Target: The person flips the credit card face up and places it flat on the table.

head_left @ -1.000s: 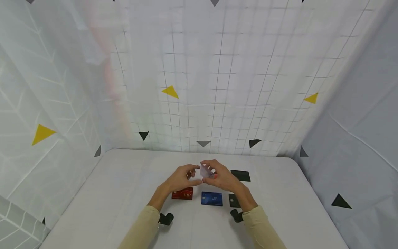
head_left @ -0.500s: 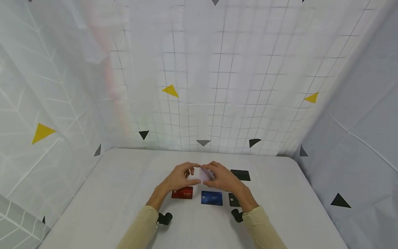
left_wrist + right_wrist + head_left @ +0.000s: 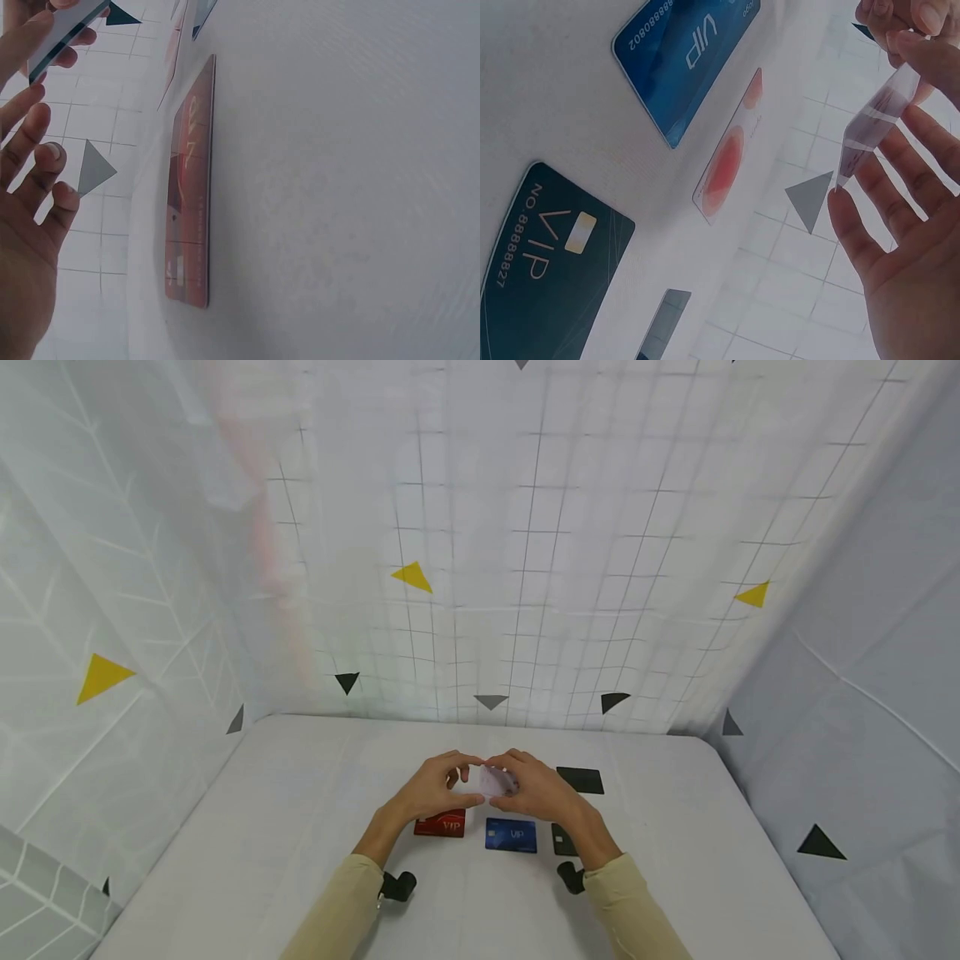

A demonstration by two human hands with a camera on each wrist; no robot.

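Above the white table, my left hand and right hand hold a pale, thin plastic card between them. The right thumb and fingers pinch its right side. At its left edge, the left index fingertip meets the upper corner and the left thumb the lower one. The right wrist view shows the card tilted and glossy, with its printing unreadable. Just below the left hand lies a red VIP card. A blue VIP card lies nearer the body, and a dark green VIP card is partly behind the right wrist.
A dark card lies beyond the right hand. A white card with red circles lies behind the blue one, hidden by the hands in the head view. The white table ends at a draped sheet with grid lines.
The pale card has tilted and shifted slightly left, so its face looks flatter. The left hand has risen a little and its fingertips now meet the card. The cards on the table have stayed put.
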